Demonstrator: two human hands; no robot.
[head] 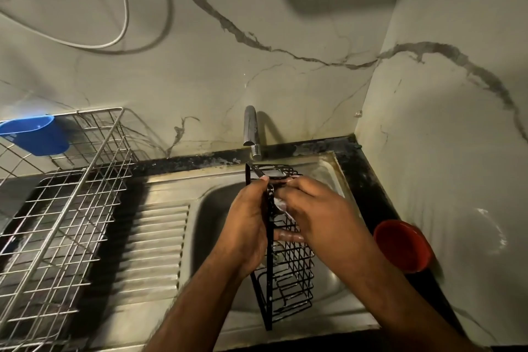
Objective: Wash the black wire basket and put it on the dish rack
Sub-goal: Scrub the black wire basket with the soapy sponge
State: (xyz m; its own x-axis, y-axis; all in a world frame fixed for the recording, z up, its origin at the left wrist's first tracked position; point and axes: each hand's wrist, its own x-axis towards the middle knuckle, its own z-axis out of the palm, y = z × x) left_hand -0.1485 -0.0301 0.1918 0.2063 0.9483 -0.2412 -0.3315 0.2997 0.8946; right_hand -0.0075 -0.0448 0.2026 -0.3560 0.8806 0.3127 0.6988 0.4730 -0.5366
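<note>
Our hands hide the middle of the black wire basket (pixel 288 274); the dish rack (pixel 57 223) and blue cup (pixel 34 134) run off the left edge

Dim, yellowish light from above; the dish rack (pixel 57 208) casts striped shadows, glare glints on the tap (pixel 250 126), and wide-angle bending curves the edges

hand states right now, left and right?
Left hand: grips the black wire basket by its frame, over the sink.
Right hand: rests on the basket's mesh; whether it grips anything cannot be told.
</note>
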